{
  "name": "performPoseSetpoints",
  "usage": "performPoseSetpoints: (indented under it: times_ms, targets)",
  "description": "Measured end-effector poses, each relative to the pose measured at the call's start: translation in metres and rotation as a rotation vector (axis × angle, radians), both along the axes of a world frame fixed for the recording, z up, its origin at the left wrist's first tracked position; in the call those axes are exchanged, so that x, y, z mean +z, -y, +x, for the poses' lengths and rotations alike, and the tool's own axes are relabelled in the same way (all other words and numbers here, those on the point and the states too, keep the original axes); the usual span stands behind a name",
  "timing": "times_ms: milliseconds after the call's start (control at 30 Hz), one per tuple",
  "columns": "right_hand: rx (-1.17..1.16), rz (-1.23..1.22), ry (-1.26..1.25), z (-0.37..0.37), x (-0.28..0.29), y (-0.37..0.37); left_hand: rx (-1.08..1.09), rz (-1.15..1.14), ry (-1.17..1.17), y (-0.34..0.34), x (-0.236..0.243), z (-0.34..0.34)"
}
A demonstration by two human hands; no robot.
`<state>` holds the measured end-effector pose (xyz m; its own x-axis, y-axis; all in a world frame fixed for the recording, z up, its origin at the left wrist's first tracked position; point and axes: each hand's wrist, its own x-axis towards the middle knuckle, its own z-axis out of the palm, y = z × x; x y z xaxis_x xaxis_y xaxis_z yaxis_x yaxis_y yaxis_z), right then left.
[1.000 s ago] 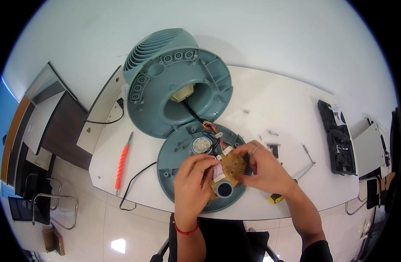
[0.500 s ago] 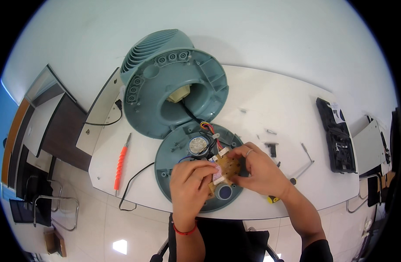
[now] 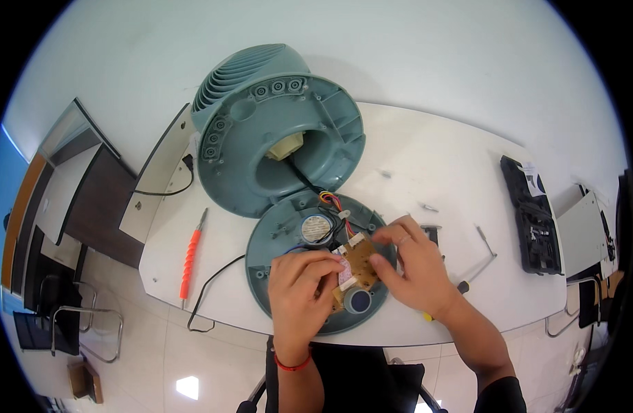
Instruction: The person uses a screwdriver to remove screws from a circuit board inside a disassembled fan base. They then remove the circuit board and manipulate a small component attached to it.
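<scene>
A tan circuit board [image 3: 360, 263] with white connectors is raised above the teal round base [image 3: 260, 294] of an opened fan. My left hand [image 3: 301, 292] is closed on the board's left edge, beside a pale ribbon cable [image 3: 345, 272]; its fingertips are partly hidden. To the right of the board, my right hand [image 3: 418, 272] has thumb and fingers apart and holds nothing. Next to the board's near end is a round part with a dark blue face [image 3: 358, 301]. Coloured wires [image 3: 330, 199] run from the board's far side up to the tilted teal fan housing [image 3: 251, 175].
An orange-handled screwdriver [image 3: 191, 265] lies at left, near a black cable [image 3: 208, 288]. Small metal parts [image 3: 429, 207] and a thin metal tool [image 3: 483, 236] lie at right. An open black tool case [image 3: 535, 224] stands near the table's right edge.
My right hand has let go of the circuit board's right side, drawn back slightly to the right, and spread its fingers. My left hand keeps its grip at the left edge.
</scene>
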<state>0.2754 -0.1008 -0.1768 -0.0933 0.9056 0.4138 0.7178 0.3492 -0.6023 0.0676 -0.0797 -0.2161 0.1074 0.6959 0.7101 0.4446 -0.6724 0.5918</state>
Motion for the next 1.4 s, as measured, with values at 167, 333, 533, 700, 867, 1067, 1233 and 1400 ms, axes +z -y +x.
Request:
performPoseSetpoints:
  times_ms: [167,333,533,700,867,1067,1233,1400]
  targets:
    - [0.378,0.24,0.238,0.005,0.008,0.002,-0.009,-0.007,0.014,0.0,0.001,0.0]
    - [0.44,0.286,0.306,0.002,-0.001,0.001,-0.016,-0.023,0.015,0.001,0.0,0.001]
    - [0.42,0.202,0.227,0.0,-0.001,0.004,-0.08,-0.002,0.017,0.0,0.003,-0.005]
    - [0.395,0.05,-0.107,0.001,-0.008,0.005,-0.283,0.019,0.051,0.005,0.01,-0.009]
    - [0.346,-0.079,-0.242,0.001,-0.005,0.008,-0.284,-0.005,0.088,0.011,0.01,-0.003]
    - [0.363,-0.126,-0.303,-0.002,-0.003,0.01,-0.187,0.055,0.097,0.011,0.0,-0.003]
    - [0.415,-0.13,-0.273,0.001,0.003,0.008,-0.199,0.079,0.164,0.014,0.003,-0.001]
    - [0.438,-0.059,-0.283,0.0,-0.001,0.007,-0.193,0.087,0.156,0.013,0.005,-0.003]
